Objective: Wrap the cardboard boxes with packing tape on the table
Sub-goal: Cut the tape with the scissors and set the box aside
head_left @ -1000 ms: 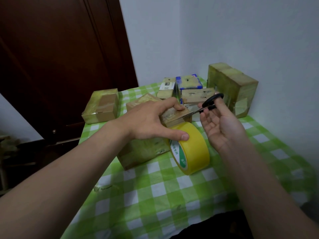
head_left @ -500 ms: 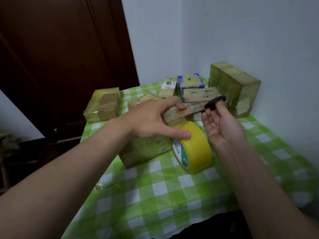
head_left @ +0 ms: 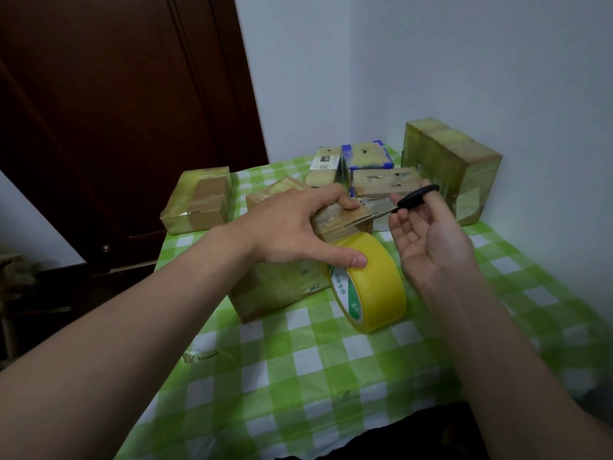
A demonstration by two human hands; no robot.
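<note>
"Where's the box?"

"Mid-table. The cardboard box (head_left: pixel 282 287) sits under the left hand (head_left: pixel 292 227), fingers spread flat on top, thumb pressing the yellow tape roll (head_left: pixel 378 290) just beside it."

"Right hand (head_left: pixel 431 250)?"

"Clamped on black scissors (head_left: pixel 416 196), blades at the box's top edge. 5 taped boxes (head_left: pixel 454 167) crowd the far edge."
</note>
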